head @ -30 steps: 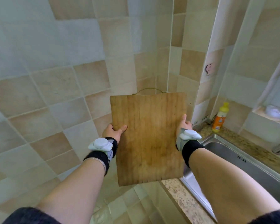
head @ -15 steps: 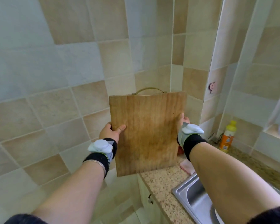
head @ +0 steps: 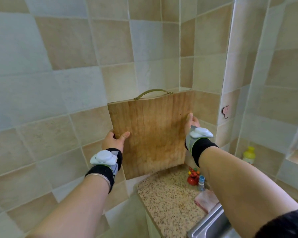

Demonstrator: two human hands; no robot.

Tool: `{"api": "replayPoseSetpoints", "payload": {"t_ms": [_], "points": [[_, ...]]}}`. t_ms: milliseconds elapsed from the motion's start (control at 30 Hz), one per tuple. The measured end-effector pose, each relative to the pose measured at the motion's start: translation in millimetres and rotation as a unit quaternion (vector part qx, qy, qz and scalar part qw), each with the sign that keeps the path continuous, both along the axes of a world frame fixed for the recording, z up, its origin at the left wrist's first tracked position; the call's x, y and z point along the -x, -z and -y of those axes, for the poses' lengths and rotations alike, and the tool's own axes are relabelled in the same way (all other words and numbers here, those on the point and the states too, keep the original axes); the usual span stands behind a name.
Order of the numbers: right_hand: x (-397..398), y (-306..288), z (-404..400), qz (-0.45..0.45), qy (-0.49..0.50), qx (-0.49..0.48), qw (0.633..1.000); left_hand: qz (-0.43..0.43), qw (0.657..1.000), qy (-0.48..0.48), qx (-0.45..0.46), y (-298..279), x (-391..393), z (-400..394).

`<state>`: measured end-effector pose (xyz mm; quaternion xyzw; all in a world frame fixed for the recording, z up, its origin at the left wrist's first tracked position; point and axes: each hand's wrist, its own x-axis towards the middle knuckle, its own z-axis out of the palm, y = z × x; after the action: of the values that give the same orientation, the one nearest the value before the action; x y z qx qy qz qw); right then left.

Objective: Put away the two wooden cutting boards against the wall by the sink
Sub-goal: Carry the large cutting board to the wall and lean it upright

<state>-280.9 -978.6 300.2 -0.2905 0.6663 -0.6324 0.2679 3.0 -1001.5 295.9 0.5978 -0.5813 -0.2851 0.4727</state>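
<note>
A rectangular wooden cutting board [head: 153, 133] with a metal handle [head: 153, 93] on its top edge is held upright in the air, above the far end of the speckled counter [head: 169, 200] and close to the tiled wall corner. My left hand [head: 114, 141] grips its left edge, thumb on the front face. My right hand [head: 192, 121] grips its right edge. The board's bottom edge hangs clear of the counter. Only this one board is in view.
A steel sink [head: 212, 224] edge shows at bottom right, with a pink cloth [head: 206, 200] beside it. A small red ornament [head: 193, 176] and a little bottle [head: 201, 182] stand in the counter's corner. A yellow-capped bottle [head: 248, 154] stands further right; a pink wall hook [head: 225, 111] sits above.
Both hands have carried the board away from over the sink, leftward and toward the wall corner. The view has shifted left, so the counter end now shows beneath the board.
</note>
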Motion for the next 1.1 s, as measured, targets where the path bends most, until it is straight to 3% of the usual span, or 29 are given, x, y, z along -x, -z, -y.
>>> {"api": "replayPoseSetpoints", "payload": {"t_ms": [467, 767, 1100], "points": [[17.7, -14.2, 47.9, 0.009, 0.029, 0.105, 0.994, -0.049, 0.998, -0.032, 0.026, 10.3, 21.4, 29.5], [31.7, -10.8, 75.9, 0.019, 0.021, 0.116, 0.993, -0.053, 0.998, -0.029, 0.03, 20.1, 36.4, 52.8], [56.0, 2.0, 98.1, 0.007, 0.003, 0.061, 0.998, -0.058, 0.998, -0.017, 0.029, 38.7, 59.9, 68.7]]}}
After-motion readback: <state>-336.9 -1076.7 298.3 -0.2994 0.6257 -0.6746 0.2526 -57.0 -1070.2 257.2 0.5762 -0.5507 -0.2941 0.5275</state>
